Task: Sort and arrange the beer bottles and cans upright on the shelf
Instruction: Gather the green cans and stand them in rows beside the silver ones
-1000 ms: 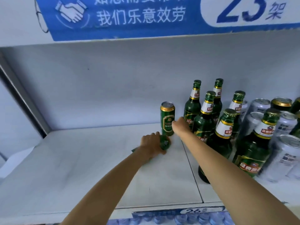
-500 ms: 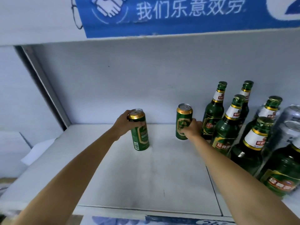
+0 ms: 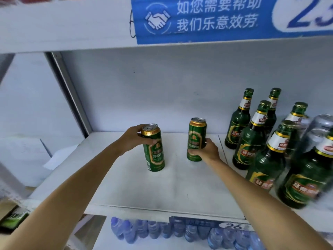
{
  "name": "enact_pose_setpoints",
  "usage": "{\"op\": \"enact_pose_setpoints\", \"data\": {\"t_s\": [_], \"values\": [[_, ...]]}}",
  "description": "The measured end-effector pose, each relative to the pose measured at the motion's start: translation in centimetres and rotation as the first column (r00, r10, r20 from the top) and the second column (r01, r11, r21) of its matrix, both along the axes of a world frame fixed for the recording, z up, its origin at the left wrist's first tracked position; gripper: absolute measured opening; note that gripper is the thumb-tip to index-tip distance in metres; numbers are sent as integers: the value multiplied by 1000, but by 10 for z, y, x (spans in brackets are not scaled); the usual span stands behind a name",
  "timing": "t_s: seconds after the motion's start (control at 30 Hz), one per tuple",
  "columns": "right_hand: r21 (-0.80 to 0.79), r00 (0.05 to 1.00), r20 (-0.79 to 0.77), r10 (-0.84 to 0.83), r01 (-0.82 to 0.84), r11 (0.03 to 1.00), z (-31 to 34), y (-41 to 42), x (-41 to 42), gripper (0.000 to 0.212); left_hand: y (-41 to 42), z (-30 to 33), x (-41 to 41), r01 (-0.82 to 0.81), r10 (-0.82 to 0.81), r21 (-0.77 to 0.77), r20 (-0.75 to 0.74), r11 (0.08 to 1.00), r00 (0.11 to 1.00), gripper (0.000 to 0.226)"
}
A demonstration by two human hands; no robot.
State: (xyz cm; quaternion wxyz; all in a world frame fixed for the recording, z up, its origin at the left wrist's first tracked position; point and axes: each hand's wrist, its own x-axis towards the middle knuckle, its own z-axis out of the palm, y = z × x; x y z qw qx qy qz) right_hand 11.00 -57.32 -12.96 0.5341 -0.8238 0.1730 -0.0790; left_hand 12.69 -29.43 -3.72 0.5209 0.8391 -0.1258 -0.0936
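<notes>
Two green beer cans with gold rims stand upright on the white shelf [image 3: 144, 192]. My left hand [image 3: 134, 138] grips the upper part of the left can [image 3: 154, 152]. My right hand [image 3: 207, 150] holds the lower part of the right can [image 3: 196, 139], a little further back. Several green beer bottles [image 3: 252, 139] with white neck labels stand upright at the right, with silver cans [image 3: 322, 123] behind them, partly hidden.
A metal upright [image 3: 70, 94] bounds the shelf on the left. A blue sign [image 3: 216, 18] hangs on the shelf edge above. Water bottles [image 3: 162, 231] fill the shelf below. A white box [image 3: 23, 159] sits beyond the left edge.
One second ago the left can lay on its side under my left hand; it now stands upright further left. My right hand has shifted its can slightly left, away from the bottles.
</notes>
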Motion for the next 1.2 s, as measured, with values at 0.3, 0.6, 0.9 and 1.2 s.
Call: {"op": "enact_pose_setpoints", "data": {"t_s": [0.3,0.6,0.9,1.2], "values": [[202,983,84,165,-179,963,33,-4,-112,66,-8,27,-76,163,-166,59,43,985,985,51],[254,981,65,185,-196,947,38,-75,-247,63,-94,38,-148,339,-348,110,75,934,935,58],[197,990,68,121,-132,972,44,-227,-351,62,-254,48,-227,481,-503,188,96,856,859,49],[157,998,14,53,-55,986,47,-410,-404,69,-441,76,-280,492,-563,342,150,801,813,63]]}}
